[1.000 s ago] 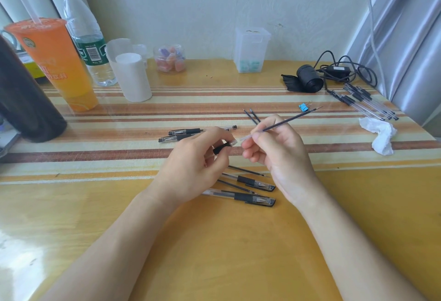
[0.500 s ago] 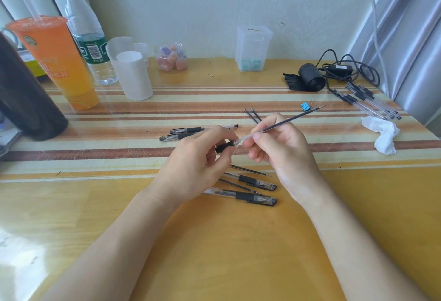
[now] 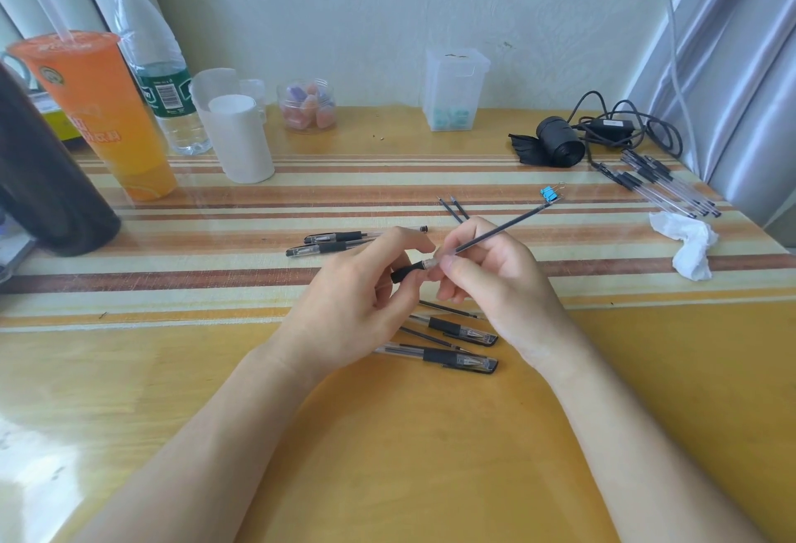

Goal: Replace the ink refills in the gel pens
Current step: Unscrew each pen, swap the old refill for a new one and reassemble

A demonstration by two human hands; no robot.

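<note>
Pen barrel (image 3: 407,272) is gripped in left hand (image 3: 344,305), held above desk (image 3: 387,435) centre. Refill (image 3: 499,229) is pinched by right hand (image 3: 495,284), one end at barrel mouth, rest angled up-right. Spare pens (image 3: 456,359) are laid beneath.

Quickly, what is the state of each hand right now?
Left hand: closed, grips the pen barrel.
Right hand: closed, pinches the ink refill.
</note>
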